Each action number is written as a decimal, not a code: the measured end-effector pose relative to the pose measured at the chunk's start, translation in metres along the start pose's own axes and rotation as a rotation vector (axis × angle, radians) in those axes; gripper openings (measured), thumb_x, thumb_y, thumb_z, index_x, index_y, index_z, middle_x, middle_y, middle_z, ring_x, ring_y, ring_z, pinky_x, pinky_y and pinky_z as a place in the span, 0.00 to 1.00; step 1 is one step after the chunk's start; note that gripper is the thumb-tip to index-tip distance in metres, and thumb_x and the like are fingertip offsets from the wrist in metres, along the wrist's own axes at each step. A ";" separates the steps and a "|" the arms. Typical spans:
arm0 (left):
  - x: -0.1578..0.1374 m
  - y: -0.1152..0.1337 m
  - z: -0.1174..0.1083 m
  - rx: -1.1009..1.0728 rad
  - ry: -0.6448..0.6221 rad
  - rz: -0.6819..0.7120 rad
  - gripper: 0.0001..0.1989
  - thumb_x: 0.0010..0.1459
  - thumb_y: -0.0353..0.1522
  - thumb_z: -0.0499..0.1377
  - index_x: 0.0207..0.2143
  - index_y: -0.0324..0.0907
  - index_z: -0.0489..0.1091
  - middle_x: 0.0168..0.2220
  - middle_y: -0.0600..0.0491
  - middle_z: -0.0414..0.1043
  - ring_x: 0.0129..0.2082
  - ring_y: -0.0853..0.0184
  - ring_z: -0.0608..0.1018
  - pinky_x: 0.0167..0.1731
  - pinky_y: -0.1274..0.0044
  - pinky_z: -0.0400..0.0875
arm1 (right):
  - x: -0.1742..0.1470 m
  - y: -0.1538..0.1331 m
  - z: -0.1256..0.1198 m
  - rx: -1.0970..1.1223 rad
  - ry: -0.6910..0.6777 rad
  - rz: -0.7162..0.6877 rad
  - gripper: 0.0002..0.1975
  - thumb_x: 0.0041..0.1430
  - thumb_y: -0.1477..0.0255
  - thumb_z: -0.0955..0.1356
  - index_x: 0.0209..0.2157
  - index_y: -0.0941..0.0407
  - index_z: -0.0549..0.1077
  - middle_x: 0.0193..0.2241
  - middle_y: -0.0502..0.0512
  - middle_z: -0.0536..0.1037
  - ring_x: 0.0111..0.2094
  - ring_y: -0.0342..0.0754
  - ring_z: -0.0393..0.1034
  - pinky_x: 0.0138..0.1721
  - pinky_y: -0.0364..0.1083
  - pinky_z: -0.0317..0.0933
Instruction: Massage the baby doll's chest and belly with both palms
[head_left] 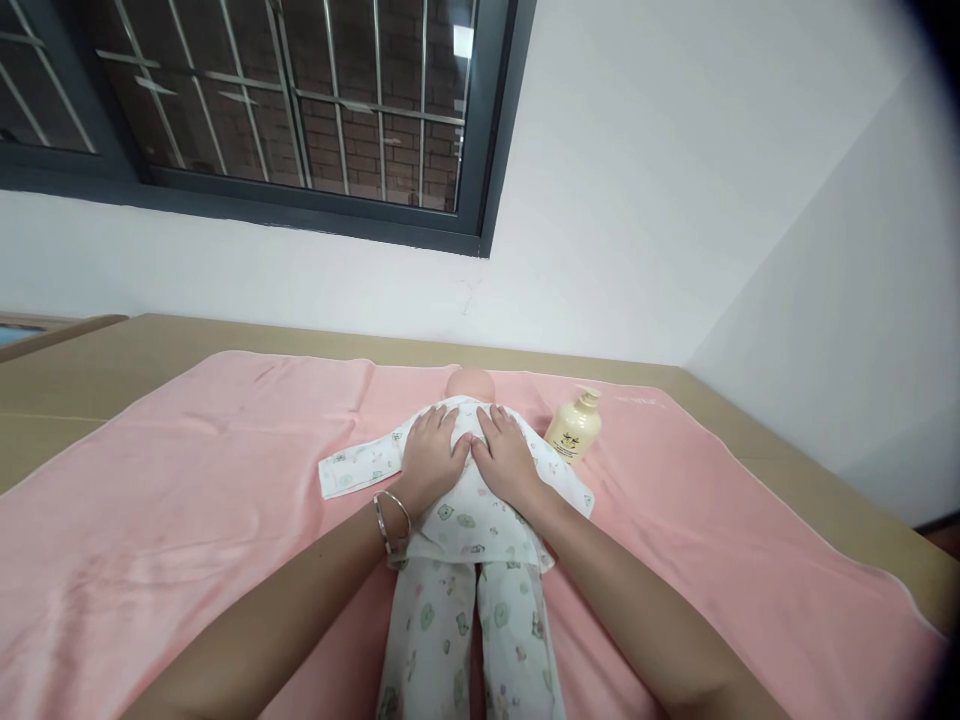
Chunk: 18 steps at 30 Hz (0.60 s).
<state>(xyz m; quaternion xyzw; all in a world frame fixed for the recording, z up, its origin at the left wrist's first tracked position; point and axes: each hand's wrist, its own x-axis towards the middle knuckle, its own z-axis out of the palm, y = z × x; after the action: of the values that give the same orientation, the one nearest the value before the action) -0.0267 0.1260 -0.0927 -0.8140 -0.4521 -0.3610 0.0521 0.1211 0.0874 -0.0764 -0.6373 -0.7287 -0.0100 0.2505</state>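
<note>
A baby doll [470,385] in white printed pyjamas [465,520] lies lengthwise on a pink towel [187,480], head away from me. My left hand [433,450] rests flat on the left side of the doll's torso, fingers spread, a silver bangle on the wrist. My right hand [504,452] lies flat on the right side of the torso, thumbs nearly meeting at the middle. Neither hand grips anything. The doll's sleeves spread out to both sides.
A cream pump bottle [574,427] stands on the towel just right of the doll's shoulder. The towel covers a tan table [90,370] set against a white wall, below a barred window [285,100]. The table's right edge runs near a corner wall.
</note>
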 end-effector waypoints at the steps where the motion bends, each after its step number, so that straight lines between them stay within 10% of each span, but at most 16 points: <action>1: 0.000 0.000 0.000 -0.002 -0.001 0.003 0.22 0.63 0.38 0.50 0.55 0.36 0.65 0.55 0.39 0.68 0.57 0.51 0.67 0.57 0.58 0.62 | 0.000 0.000 0.000 -0.001 0.001 0.000 0.27 0.66 0.66 0.56 0.64 0.62 0.57 0.65 0.67 0.56 0.66 0.59 0.46 0.64 0.57 0.42; 18: 0.001 -0.001 0.003 -0.103 0.008 0.056 0.21 0.63 0.35 0.49 0.55 0.35 0.65 0.56 0.39 0.67 0.58 0.54 0.67 0.59 0.59 0.61 | -0.002 -0.001 -0.002 -0.008 0.040 -0.007 0.27 0.69 0.63 0.53 0.63 0.61 0.59 0.64 0.66 0.58 0.65 0.59 0.49 0.63 0.57 0.45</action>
<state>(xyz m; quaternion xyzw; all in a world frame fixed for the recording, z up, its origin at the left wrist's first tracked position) -0.0254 0.1281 -0.0944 -0.8264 -0.4100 -0.3852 0.0221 0.1213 0.0843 -0.0751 -0.6356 -0.7255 -0.0266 0.2627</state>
